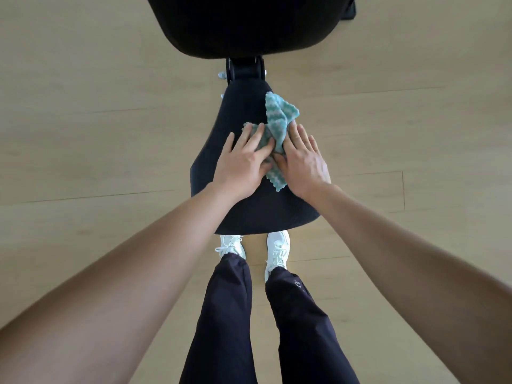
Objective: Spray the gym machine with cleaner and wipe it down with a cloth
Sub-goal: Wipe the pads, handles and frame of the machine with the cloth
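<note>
Left hand [243, 162]: spread flat, pressing cloth [277, 117]
Right hand [303, 159]: flat, pressing cloth
Seat [263, 212]: black, cloth crumpled on top

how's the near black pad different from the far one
The near pad carries the teal cloth, the left hand and the right hand; the far pad shows nothing on it. The near pad narrows toward its far end; the far pad is broad, rounded and cropped at the top. Both are black.
</note>
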Action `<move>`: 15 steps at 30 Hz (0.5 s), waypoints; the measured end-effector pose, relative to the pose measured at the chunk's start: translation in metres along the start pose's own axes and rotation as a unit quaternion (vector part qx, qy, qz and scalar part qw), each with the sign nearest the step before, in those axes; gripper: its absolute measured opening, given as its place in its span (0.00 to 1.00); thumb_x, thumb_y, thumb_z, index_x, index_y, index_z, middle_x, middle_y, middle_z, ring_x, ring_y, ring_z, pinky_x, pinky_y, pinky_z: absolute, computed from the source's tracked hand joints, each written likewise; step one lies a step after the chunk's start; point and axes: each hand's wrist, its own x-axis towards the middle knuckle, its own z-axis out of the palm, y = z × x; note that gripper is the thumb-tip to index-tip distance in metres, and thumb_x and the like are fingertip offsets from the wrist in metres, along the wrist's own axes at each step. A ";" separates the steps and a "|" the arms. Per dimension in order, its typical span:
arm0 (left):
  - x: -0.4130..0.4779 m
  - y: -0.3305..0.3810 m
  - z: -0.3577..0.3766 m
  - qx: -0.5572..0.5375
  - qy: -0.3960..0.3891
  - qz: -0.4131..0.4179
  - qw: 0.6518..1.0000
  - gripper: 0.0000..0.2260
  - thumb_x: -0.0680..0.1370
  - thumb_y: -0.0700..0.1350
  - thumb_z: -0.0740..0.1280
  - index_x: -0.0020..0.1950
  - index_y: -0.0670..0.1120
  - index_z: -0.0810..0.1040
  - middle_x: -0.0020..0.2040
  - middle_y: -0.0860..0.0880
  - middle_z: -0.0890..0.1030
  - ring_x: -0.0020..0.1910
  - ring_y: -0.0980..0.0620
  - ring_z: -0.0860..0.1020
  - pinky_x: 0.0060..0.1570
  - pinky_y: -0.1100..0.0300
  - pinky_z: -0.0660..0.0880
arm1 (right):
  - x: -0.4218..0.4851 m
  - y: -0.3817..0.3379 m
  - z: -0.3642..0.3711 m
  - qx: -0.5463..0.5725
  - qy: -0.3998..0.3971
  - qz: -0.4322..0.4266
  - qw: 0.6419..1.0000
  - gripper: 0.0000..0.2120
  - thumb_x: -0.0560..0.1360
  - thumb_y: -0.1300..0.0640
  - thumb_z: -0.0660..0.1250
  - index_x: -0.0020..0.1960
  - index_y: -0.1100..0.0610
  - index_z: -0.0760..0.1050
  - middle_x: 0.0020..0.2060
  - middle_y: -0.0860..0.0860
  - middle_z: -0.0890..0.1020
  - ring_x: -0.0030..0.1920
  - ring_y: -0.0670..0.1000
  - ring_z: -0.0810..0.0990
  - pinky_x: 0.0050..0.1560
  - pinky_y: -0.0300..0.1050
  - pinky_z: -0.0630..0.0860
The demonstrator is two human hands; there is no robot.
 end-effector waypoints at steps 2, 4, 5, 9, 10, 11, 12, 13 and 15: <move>-0.014 0.010 0.005 -0.008 0.018 0.013 1.000 0.21 0.84 0.49 0.65 0.77 0.50 0.72 0.82 0.45 0.64 0.82 0.41 0.59 0.78 0.40 0.58 | -0.024 0.002 0.006 0.013 0.024 -0.008 1.000 0.28 0.87 0.51 0.55 0.84 0.58 0.52 0.83 0.55 0.55 0.84 0.55 0.49 0.83 0.52 0.47; -0.030 0.021 0.008 0.001 0.023 0.017 1.000 0.18 0.81 0.47 0.69 0.72 0.49 0.77 0.79 0.46 0.68 0.78 0.41 0.65 0.74 0.43 0.65 | -0.049 0.001 0.014 0.022 0.031 -0.017 0.999 0.27 0.86 0.57 0.60 0.83 0.59 0.58 0.82 0.55 0.60 0.83 0.55 0.53 0.82 0.54 0.52; -0.038 0.028 0.007 0.005 0.021 0.015 1.000 0.17 0.80 0.45 0.70 0.69 0.49 0.79 0.78 0.46 0.71 0.76 0.41 0.68 0.71 0.45 0.68 | -0.061 0.000 0.014 0.029 0.032 -0.022 0.999 0.27 0.84 0.59 0.63 0.81 0.59 0.61 0.81 0.55 0.63 0.82 0.56 0.56 0.82 0.54 0.56; -0.067 0.054 -0.003 -0.011 -0.013 -0.038 0.999 0.09 0.80 0.43 0.68 0.56 0.48 0.86 0.66 0.50 0.80 0.59 0.43 0.75 0.53 0.52 0.71 | -0.092 -0.015 -0.004 0.069 0.001 0.016 0.997 0.10 0.81 0.59 0.66 0.61 0.57 0.81 0.62 0.53 0.79 0.61 0.59 0.79 0.50 0.49 0.74; -0.075 0.062 -0.009 -0.015 -0.028 -0.053 0.998 0.08 0.81 0.45 0.67 0.54 0.48 0.86 0.60 0.51 0.82 0.56 0.44 0.75 0.50 0.52 0.70 | -0.099 -0.020 -0.012 0.087 -0.024 0.042 0.995 0.07 0.81 0.59 0.65 0.55 0.57 0.82 0.56 0.52 0.80 0.52 0.60 0.80 0.43 0.48 0.70; -0.082 0.069 -0.016 -0.019 -0.041 -0.072 0.996 0.09 0.81 0.47 0.66 0.52 0.49 0.86 0.54 0.52 0.83 0.53 0.44 0.75 0.49 0.53 0.68 | -0.107 -0.025 -0.019 0.116 -0.048 0.068 0.990 0.07 0.81 0.58 0.65 0.51 0.56 0.82 0.50 0.53 0.80 0.46 0.59 0.78 0.40 0.47 0.67; -0.089 0.075 -0.025 -0.029 -0.041 -0.095 0.994 0.09 0.82 0.48 0.65 0.50 0.50 0.85 0.49 0.52 0.83 0.51 0.45 0.76 0.47 0.53 0.67 | -0.115 -0.028 -0.027 0.155 -0.059 0.090 0.982 0.08 0.81 0.59 0.64 0.48 0.56 0.82 0.44 0.53 0.80 0.42 0.58 0.76 0.38 0.47 0.66; -0.096 0.082 -0.034 -0.046 -0.029 -0.120 0.991 0.09 0.82 0.49 0.65 0.49 0.51 0.85 0.46 0.52 0.84 0.50 0.45 0.76 0.47 0.52 0.67 | -0.123 -0.031 -0.035 0.197 -0.054 0.104 0.973 0.09 0.80 0.59 0.64 0.44 0.55 0.80 0.38 0.52 0.79 0.39 0.56 0.74 0.36 0.47 0.66; -0.105 0.094 -0.055 -0.094 0.002 -0.163 0.982 0.09 0.82 0.49 0.64 0.49 0.53 0.84 0.44 0.53 0.84 0.49 0.47 0.77 0.47 0.51 0.69 | -0.138 -0.039 -0.057 0.283 -0.034 0.129 0.950 0.11 0.80 0.61 0.64 0.39 0.54 0.76 0.31 0.48 0.76 0.33 0.50 0.70 0.32 0.42 0.64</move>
